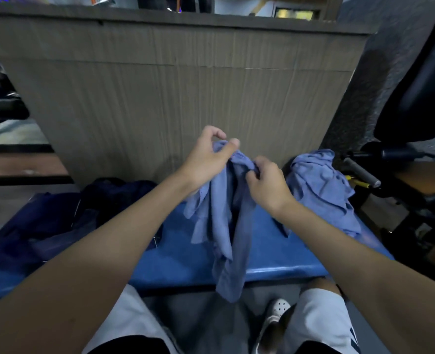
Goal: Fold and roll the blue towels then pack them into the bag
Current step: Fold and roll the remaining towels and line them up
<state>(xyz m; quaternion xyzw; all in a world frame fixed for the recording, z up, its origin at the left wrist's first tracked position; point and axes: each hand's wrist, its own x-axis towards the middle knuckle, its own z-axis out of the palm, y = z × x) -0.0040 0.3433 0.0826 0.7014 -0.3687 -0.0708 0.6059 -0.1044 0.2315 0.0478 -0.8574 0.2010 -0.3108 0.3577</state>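
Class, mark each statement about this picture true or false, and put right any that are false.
1. The left hand and right hand both grip one blue towel. True.
2. That towel is already rolled up tight. False: it hangs loose and crumpled over the table.
3. A pile of blue towels lies to the right of the held one. True.
4. The dark bag sits at the table's right end. False: it lies on the left.
5. A cardboard sheet stands behind the table. True.
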